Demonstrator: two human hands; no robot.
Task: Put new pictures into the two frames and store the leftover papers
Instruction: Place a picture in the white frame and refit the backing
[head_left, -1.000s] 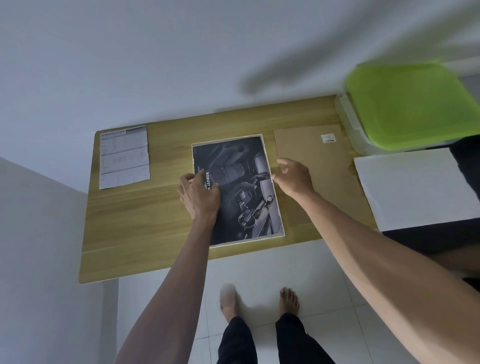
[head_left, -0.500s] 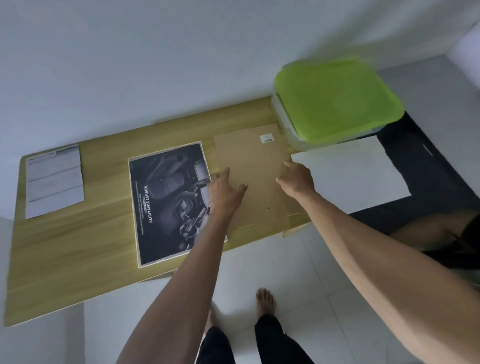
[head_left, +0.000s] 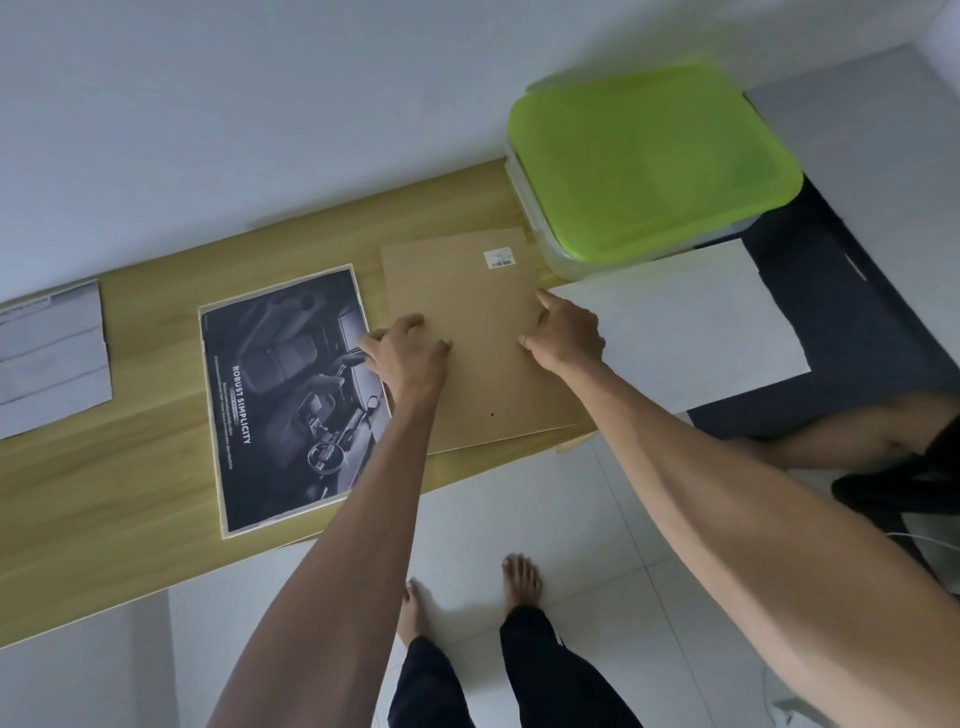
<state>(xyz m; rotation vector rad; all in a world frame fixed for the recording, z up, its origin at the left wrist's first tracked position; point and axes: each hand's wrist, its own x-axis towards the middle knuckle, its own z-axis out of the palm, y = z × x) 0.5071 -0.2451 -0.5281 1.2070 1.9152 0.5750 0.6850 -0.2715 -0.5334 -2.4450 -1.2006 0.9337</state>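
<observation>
Both hands are down on the brown backing board (head_left: 483, 338): the left hand (head_left: 408, 353) has its fingers curled over the board's left edge, and the right hand (head_left: 563, 332) grips the right edge with its fingers bent, index tip poking up along the side. Can't tell if either has actually lifted it off the surface.

Under everything is a long light wooden table (head_left: 130, 467) pushed up against a plain white wall (head_left: 260, 104), with pale floor tiles (head_left: 571, 519) below. The person is standing barefoot right at the table's near edge.

The board is flat tan cardboard with a little white barcode sticker (head_left: 497, 258) near its far corner. Looks like another sheet of the same brown peeks out beneath its near edge.

Just left of the left hand lies the framed picture (head_left: 291, 395), a dark car-interior print reading "ROBUST SIMPLICITY" inside a thin pale border, almost touching the board. Well beyond that, at the table's left end, sits a grey folded paper (head_left: 52, 353).

Right of the right hand is a big white sheet (head_left: 675, 322), lying on something dark. Past both hands, a clear storage box with a lime green lid (head_left: 649, 161) sits close against the board's far corner.
</observation>
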